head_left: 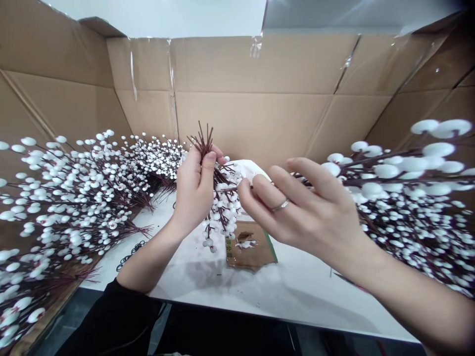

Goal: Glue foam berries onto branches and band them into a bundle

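My left hand (196, 185) is closed round a bundle of dark red stems, whose bare ends stick up above the thumb. White berries (222, 217) of this bundle hang below and to the right of the fist. To its right, my right hand (300, 202), with a ring on one finger, has its fingers curled round a berry stem. That stem's white berry heads (386, 170) reach out to the right behind the hand. The right fingertips are partly hidden.
Piles of white berry stems (89, 193) lie at the left, and more (419, 242) at the right. A brown card (250, 249) with a white smear lies on the white table (208, 277). Black rings (129, 254) lie near my left forearm. Cardboard walls (241, 118) stand behind.
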Demonstrator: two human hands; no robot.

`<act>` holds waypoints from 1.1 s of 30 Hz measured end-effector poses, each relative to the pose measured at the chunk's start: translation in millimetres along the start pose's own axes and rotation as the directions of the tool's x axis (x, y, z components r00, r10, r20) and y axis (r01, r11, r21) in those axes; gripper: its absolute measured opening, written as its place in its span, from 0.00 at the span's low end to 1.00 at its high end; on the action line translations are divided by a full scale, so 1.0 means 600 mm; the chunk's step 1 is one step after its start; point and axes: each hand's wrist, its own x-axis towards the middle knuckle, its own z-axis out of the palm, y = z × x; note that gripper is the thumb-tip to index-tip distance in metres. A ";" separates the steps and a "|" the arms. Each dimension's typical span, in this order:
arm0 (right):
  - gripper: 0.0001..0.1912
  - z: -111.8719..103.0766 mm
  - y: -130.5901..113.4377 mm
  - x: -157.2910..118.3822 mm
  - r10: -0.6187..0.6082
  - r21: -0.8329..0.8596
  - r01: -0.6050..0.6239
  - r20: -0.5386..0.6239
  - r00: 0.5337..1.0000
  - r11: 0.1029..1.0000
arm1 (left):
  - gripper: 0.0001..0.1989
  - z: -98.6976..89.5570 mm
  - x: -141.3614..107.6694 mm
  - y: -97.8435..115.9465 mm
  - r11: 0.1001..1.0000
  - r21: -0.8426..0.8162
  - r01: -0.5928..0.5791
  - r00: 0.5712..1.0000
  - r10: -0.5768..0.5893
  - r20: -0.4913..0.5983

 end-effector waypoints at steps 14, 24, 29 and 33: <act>0.09 0.014 -0.018 -0.004 -0.331 -0.525 0.257 -0.049 0.942 0.811 | 0.11 0.004 -0.009 0.007 0.996 -0.061 -0.063 0.998 0.064 0.011; 0.08 0.009 0.001 -0.006 -0.433 -0.529 0.348 -0.041 0.901 0.774 | 0.11 0.004 -0.003 0.006 0.975 -0.222 -0.007 1.000 0.000 -0.031; 0.09 0.014 0.002 -0.006 -0.535 -0.530 0.415 -0.090 0.840 0.740 | 0.09 0.014 -0.007 0.005 0.922 -0.387 0.023 0.982 -0.093 -0.162; 0.08 0.020 -0.006 -0.004 -0.562 -0.534 0.445 -0.069 0.824 0.719 | 0.10 0.015 -0.011 0.005 0.919 -0.389 0.057 0.978 -0.130 -0.163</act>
